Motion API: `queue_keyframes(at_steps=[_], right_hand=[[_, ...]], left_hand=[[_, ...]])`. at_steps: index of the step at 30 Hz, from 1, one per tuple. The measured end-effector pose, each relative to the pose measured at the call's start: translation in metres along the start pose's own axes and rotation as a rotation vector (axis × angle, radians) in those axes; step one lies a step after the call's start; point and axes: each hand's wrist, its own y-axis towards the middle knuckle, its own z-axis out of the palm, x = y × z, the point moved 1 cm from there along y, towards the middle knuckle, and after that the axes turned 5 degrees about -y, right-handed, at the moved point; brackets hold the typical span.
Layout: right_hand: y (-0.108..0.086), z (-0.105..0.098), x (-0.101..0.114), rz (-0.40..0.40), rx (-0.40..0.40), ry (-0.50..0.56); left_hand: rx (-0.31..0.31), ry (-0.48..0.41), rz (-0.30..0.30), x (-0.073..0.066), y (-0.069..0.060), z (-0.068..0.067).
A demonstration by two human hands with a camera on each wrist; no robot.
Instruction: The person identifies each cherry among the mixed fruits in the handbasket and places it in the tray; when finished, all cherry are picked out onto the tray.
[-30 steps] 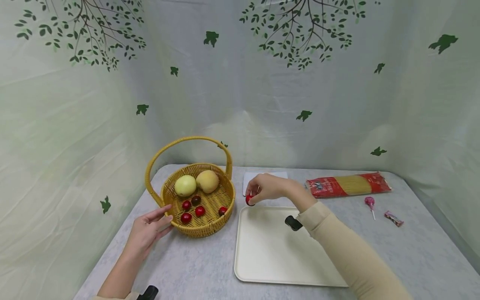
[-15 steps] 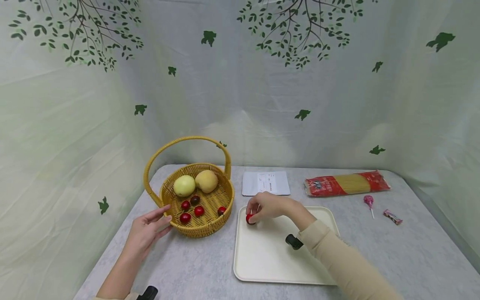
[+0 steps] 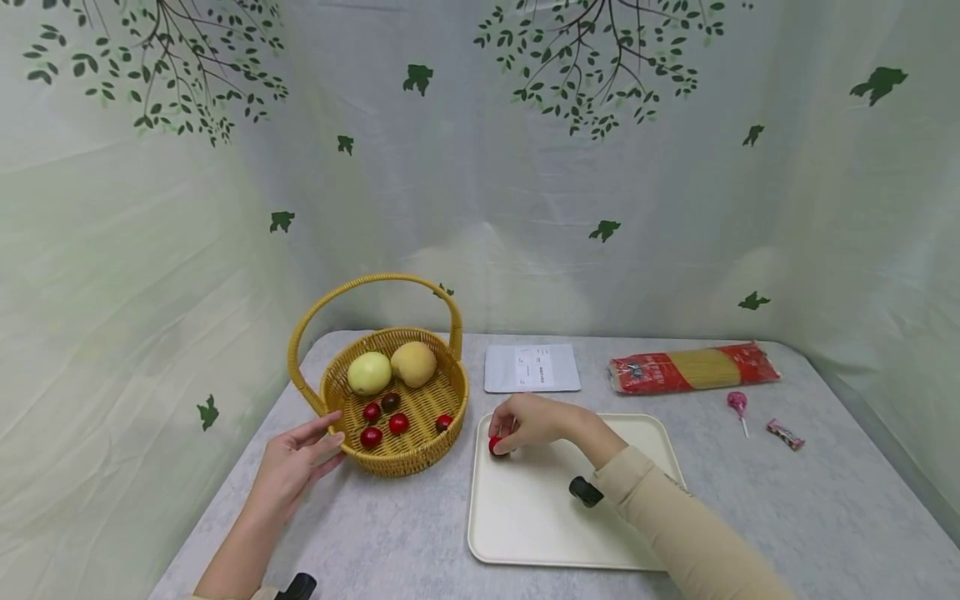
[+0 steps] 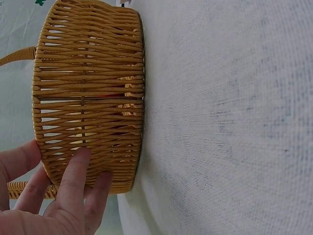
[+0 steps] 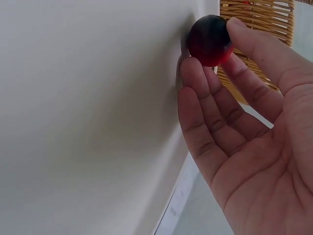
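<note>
Just above the white tray (image 3: 570,533), near its far left corner, my right hand (image 3: 536,421) pinches a dark red cherry (image 5: 210,41) between thumb and fingertips. The cherry is very close to the tray's surface; contact cannot be told. My left hand (image 3: 288,467) rests its fairly straight fingers (image 4: 73,181) against the outer wall and rim of the yellow wicker basket (image 4: 93,98), by the foot of its handle. Inside that basket lie several cherries (image 3: 399,423), a pale yellow-green round fruit (image 3: 369,373) and a peach-like fruit (image 3: 414,364).
A flat grey packet with a white label (image 3: 532,367) lies behind the tray. To the right are a red and yellow pasta pack (image 3: 693,369), a pink lollipop (image 3: 738,403) and a small wrapped sweet (image 3: 785,434). The basket's tall handle (image 3: 375,277) arches above it.
My right hand has brought the cherry from beyond the tray's far edge to over its far left corner, uncovering the grey packet. The left hand stays at the basket.
</note>
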Motion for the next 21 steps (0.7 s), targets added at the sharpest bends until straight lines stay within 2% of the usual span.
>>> queue_keyframes(at_steps=[21], right_hand=[[0.0027,-0.0042,0.0016,-0.018,0.017,-0.047]], left_hand=[[-0.008,0.007,-0.003,-0.0008,0.0005,0.0003]])
